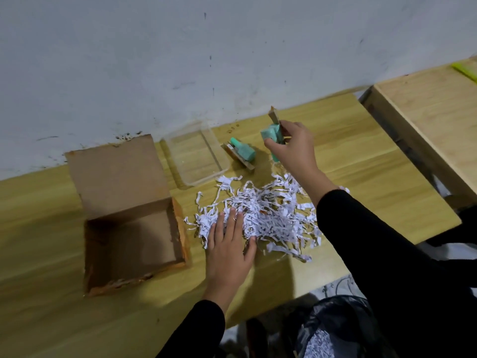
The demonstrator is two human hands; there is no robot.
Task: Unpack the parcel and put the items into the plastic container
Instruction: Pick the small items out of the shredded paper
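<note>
An open brown cardboard parcel stands on the wooden table, its lid flipped back and its inside bare. Behind it to the right lies a clear plastic container with nothing in it. A green bottle on a card backing lies just right of the container. My right hand holds a second green bottle on card above the table, right of the first one. My left hand rests flat, fingers spread, on the near left edge of a heap of shredded white paper.
A grey wall runs along the table's far edge. A second wooden surface stands at the right with a yellow-green object at its far corner. A black bag holding shredded paper sits below the table's near edge.
</note>
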